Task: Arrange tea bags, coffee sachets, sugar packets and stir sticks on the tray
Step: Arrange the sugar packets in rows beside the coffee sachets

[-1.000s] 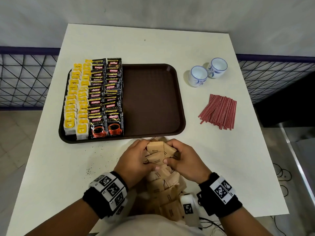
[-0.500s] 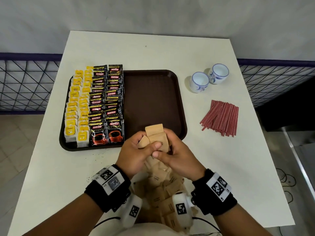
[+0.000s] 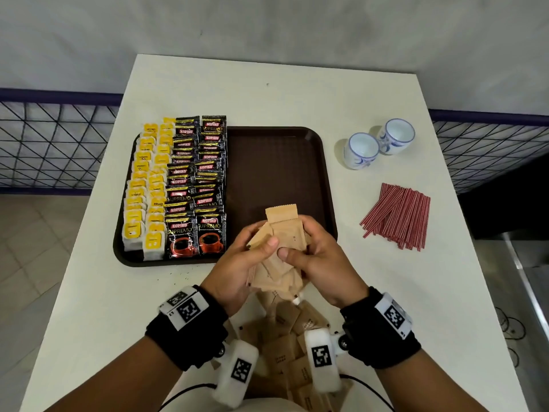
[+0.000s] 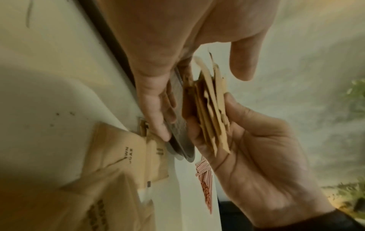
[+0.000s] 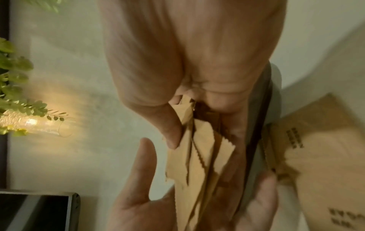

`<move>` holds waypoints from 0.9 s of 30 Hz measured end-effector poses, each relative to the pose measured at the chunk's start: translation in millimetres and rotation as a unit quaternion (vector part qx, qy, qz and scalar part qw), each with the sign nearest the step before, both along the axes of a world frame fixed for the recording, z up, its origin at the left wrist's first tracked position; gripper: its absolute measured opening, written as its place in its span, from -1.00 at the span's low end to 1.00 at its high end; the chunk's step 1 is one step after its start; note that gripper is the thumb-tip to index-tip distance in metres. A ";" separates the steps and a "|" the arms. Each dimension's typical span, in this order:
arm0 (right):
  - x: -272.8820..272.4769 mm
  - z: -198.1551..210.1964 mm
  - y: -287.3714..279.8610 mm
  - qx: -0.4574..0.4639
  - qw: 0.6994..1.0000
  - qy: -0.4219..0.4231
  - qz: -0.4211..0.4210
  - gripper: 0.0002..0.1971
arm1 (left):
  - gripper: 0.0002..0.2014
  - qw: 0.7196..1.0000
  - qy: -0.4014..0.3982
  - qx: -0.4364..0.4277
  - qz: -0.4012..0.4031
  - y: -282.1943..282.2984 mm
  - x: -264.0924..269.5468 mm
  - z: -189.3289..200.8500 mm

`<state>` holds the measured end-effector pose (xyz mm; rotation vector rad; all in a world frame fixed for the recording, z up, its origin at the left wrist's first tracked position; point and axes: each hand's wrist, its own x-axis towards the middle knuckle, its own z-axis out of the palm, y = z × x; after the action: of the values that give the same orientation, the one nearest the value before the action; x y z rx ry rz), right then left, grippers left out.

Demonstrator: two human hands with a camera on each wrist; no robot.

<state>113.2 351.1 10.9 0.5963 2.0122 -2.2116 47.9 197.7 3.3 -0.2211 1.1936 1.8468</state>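
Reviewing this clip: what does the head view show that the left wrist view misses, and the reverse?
Only the head view shows the yellow-labelled tea bags and black coffee sachets lined up on the left half of the dark brown plastic tray, plus two blue-and-white ceramic cups. Only the left wrist view shows the held brown paper sugar packets edge-on, fanned apart between the fingers. Both show the left hand and right hand gripping those packets, the loose packets on the white table, and the red striped stir sticks.
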 end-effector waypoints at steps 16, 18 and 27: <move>-10.3 -1.2 -8.8 0.161 0.986 -0.021 0.047 -0.60 | -0.48 0.993 -0.108 0.040 0.016 -2.6 -10.1 4.1; -10.4 -3.6 -6.0 0.169 0.985 -0.020 -0.009 -0.60 | -0.50 0.994 -0.097 0.034 0.026 -5.3 -12.3 1.8; -11.1 -0.6 0.5 0.033 0.999 -0.015 -0.026 -0.76 | -0.63 0.997 -0.052 0.024 0.053 -2.3 -16.3 7.9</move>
<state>102.2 351.6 10.3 0.6929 2.0855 -2.1565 31.5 195.4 11.2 -0.3557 1.0821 1.9284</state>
